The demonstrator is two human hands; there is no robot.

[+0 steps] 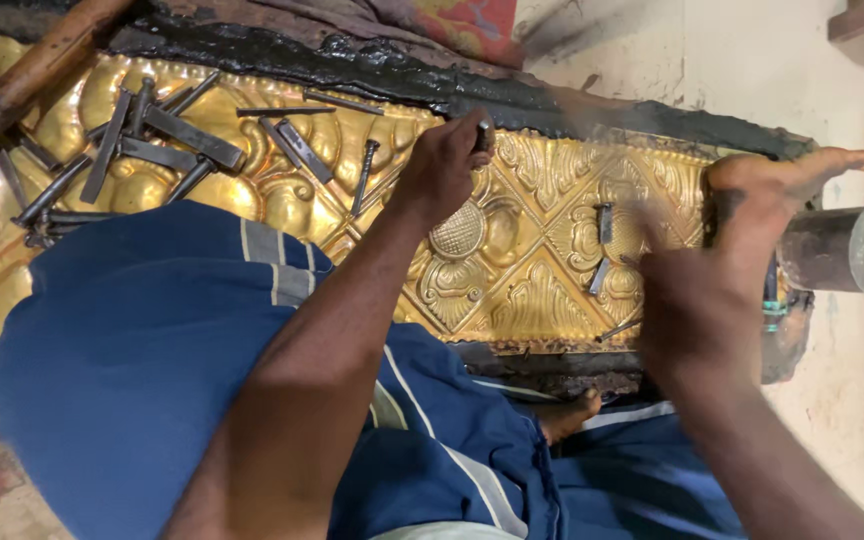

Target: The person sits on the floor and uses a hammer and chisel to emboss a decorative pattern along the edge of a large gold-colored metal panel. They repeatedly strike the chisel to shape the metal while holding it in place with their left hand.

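We look down on a long embossed brass sheet, golden and worked with scrolls, diamond frames and a round flower boss, bedded on a dark slab of black pitch that shows along its far edge. Our left hand rests on the sheet just above the round boss, fingers clenched around a small steel punch whose tip meets the metal near the upper border. Our right hand is blurred with motion beside the right end of the sheet; its fingers look curled around a handle, though we cannot tell the grip clearly, and the heavy cylindrical steel hammer head juts out to the right of it. A bare foot presses on the right end of the sheet, toes pointing right. A scatter of loose chasing punches lies over the left part of the sheet, with two more punches lying on the diamond pattern between our hands. A blue cloth with pale stripes covers our lap below the sheet, and a wooden stick slants across the upper left corner.
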